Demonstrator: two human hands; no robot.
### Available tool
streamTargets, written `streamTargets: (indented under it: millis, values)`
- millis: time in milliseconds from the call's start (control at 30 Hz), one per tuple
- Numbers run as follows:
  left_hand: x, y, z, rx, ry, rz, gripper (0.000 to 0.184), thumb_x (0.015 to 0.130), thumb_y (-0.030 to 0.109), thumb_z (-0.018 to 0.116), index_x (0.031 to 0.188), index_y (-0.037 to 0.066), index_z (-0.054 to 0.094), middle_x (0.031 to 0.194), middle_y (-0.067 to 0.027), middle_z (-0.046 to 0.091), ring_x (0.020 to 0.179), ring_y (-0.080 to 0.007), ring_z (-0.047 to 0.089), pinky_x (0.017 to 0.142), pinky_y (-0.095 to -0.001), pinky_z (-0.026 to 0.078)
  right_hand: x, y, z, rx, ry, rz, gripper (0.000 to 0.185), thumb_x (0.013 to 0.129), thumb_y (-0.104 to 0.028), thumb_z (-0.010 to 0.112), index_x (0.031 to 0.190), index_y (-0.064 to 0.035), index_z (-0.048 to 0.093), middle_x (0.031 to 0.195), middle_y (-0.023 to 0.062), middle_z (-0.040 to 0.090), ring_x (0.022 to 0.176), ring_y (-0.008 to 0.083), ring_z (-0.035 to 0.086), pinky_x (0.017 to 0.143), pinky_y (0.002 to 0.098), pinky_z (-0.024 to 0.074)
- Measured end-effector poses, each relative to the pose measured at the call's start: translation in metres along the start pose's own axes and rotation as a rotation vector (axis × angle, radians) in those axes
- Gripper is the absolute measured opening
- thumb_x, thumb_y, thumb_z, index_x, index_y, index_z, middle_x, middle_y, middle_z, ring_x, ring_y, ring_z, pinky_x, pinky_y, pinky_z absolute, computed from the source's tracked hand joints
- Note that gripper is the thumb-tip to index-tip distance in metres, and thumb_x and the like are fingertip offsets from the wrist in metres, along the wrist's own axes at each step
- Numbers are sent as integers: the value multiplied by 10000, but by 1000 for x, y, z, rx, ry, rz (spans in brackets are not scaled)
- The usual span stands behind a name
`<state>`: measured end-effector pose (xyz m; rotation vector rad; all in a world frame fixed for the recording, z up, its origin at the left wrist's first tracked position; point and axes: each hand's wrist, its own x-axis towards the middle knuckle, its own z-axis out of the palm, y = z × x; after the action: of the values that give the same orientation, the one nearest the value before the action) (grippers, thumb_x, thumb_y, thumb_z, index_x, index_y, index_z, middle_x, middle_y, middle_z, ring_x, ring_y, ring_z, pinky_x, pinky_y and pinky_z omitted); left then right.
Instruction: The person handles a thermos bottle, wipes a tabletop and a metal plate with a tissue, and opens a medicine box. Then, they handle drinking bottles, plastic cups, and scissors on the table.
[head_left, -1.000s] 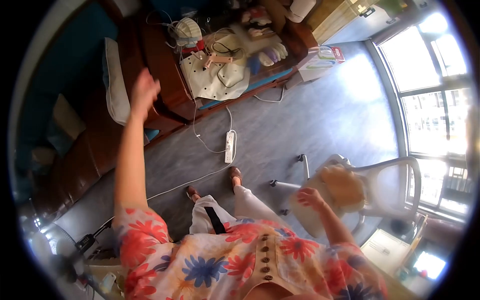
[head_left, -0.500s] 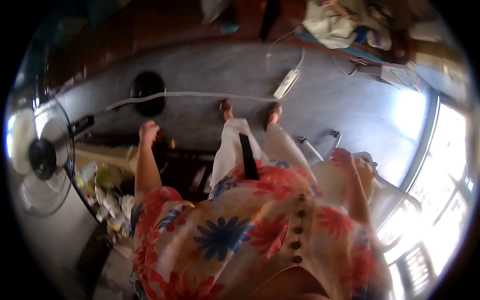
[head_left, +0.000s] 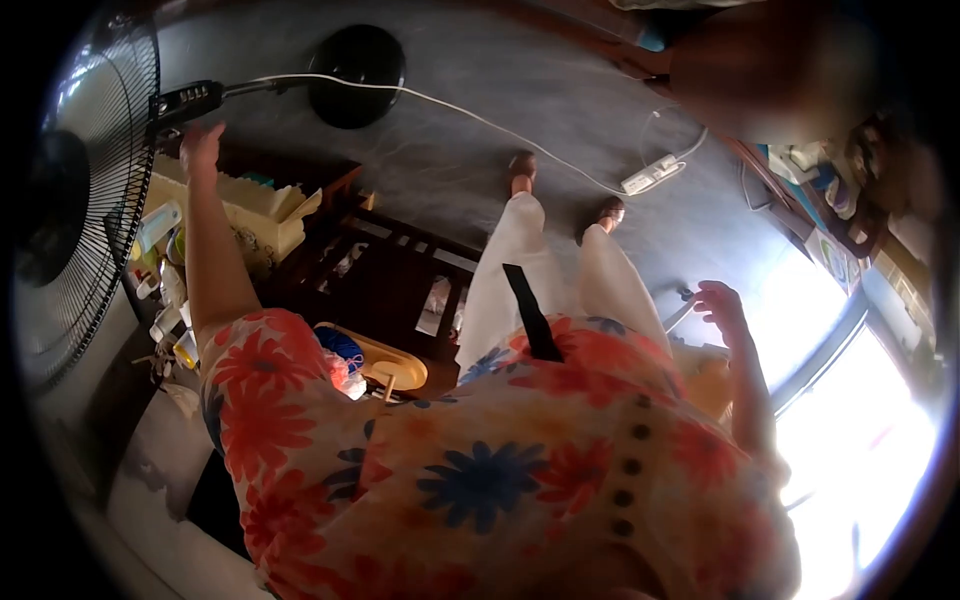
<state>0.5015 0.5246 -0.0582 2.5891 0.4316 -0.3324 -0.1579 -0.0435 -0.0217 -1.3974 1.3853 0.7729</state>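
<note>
My left hand point(head_left: 202, 150) is stretched out to the left, just below the black control box point(head_left: 190, 100) of a pedestal fan point(head_left: 90, 190). It holds nothing that I can see, and one finger points up toward the box; whether it touches is unclear. The fan's round black base point(head_left: 356, 76) stands on the floor, with the pole running to it. At the right, my right hand point(head_left: 720, 303) hangs in the air, empty, its fingers loosely apart.
A white cable point(head_left: 450, 108) crosses the floor to a power strip point(head_left: 652, 174) beyond my feet. Below my left arm are a cream box point(head_left: 255, 205) and assorted items. A dark wooden rack point(head_left: 385, 275) and a wooden tray point(head_left: 385, 365) with yarn point(head_left: 340, 350) lie alongside. A bright doorway point(head_left: 860, 420) is at the right.
My view has swung, and the fan now appears closer. My left hand has moved out to the fan's control box. My right hand has come away from the pale chair, its fingers spread.
</note>
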Motion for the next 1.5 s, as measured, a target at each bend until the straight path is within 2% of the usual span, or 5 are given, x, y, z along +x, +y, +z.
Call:
streamTargets:
  millis: [333, 533, 1000, 1133, 1500]
  values:
    - [37, 36, 33, 1313, 48, 719, 301, 819, 165, 453, 1097, 114, 556, 1125, -122, 535, 1091, -318, 480, 915, -429, 391, -19, -18, 22, -55, 20, 146, 297, 828, -224, 547, 1086, -79, 549, 882, 23, 623, 741, 118, 605, 566, 239, 442]
    - [72, 61, 45, 1698, -14, 581, 280, 828, 166, 433, 1066, 112, 571, 1153, -96, 535, 1135, -276, 461, 954, -535, 308, -31, -7, 39, -86, -7, 261, 309, 823, -255, 550, 1073, -74, 553, 870, 27, 622, 730, 121, 602, 579, 243, 438]
    - [227, -52, 69, 1648, -37, 668, 156, 786, 83, 553, 908, 98, 650, 1006, -93, 631, 970, -271, 592, 819, -416, 445, -21, 6, 54, 64, 3, 419, 263, 867, -228, 508, 1066, -61, 547, 885, 42, 619, 737, 124, 615, 574, 246, 449]
    - [152, -3, 63, 1829, -106, 826, 150, 780, 82, 551, 887, 99, 654, 943, -94, 643, 926, -264, 605, 790, -409, 452, -22, 10, 58, 95, -14, 458, 260, 873, -234, 512, 1065, -63, 546, 887, 42, 615, 736, 121, 609, 572, 240, 448]
    - [33, 67, 93, 1861, -190, 669, 190, 835, 145, 493, 855, 133, 681, 916, -68, 661, 890, -243, 627, 770, -402, 437, -30, 48, 46, 217, -6, 418, 302, 877, -304, 521, 1069, -72, 539, 889, 30, 606, 750, 114, 600, 582, 241, 440]
